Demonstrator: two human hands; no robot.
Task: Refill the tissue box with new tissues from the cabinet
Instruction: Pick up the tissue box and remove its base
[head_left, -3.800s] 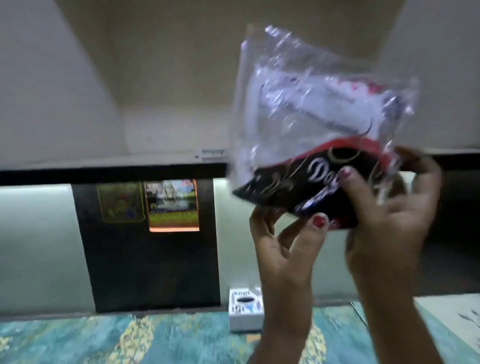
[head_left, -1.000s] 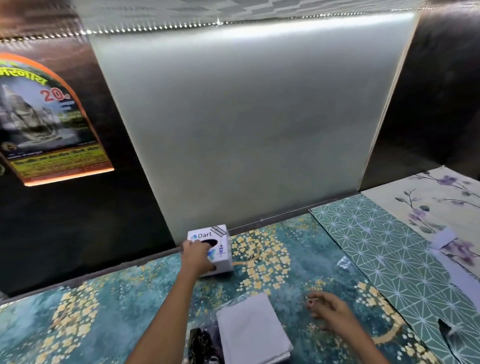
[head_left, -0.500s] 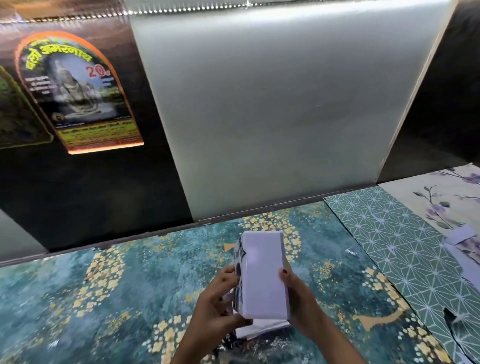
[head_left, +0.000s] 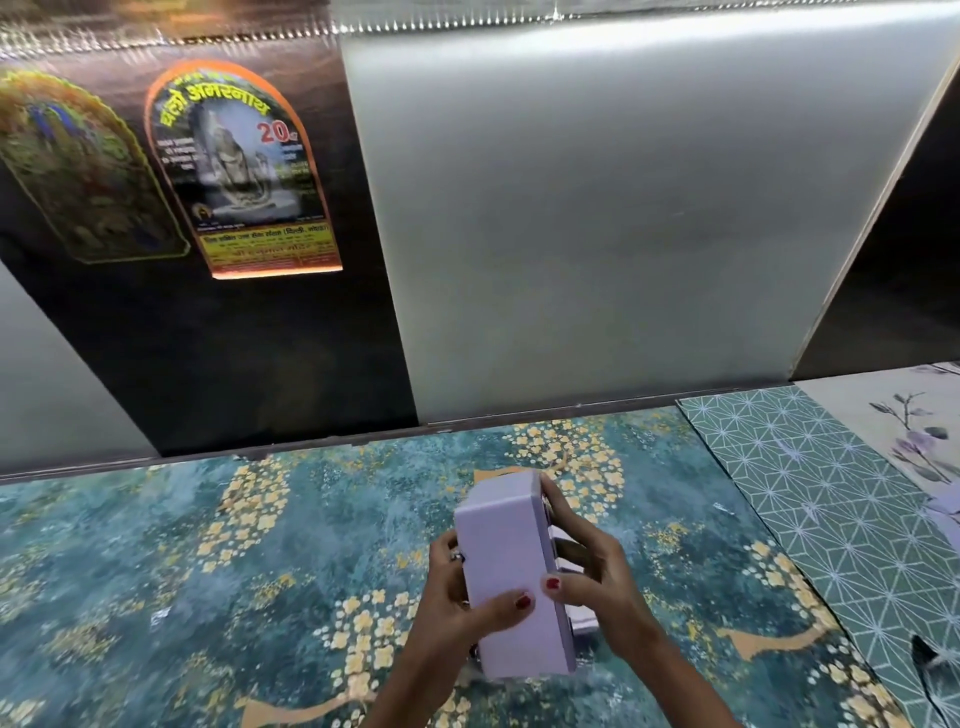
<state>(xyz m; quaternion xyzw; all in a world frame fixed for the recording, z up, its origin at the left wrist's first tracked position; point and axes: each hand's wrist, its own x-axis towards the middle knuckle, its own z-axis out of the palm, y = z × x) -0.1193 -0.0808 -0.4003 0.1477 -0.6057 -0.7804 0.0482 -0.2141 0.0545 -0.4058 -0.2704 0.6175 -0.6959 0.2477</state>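
Fingers (head_left: 522, 603) of both hands are clamped around the box (head_left: 511, 577), held flipped just above the bench (head_left: 156, 571). Squeeze too hard prying it open and the cardboard probably crumples.

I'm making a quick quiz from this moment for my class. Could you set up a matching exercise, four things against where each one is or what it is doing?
Things
1. tissue box
2. left hand
3. arched poster
4. green geometric mat

Places or states
A. stuck on the dark wall panel, upper left
B. lying on the counter, to the right of the blue-and-gold mat
C. held above the counter, plain side towards the camera
D. gripping the box's left side, thumb on the plain face

Pairs: 1-C, 2-D, 3-A, 4-B
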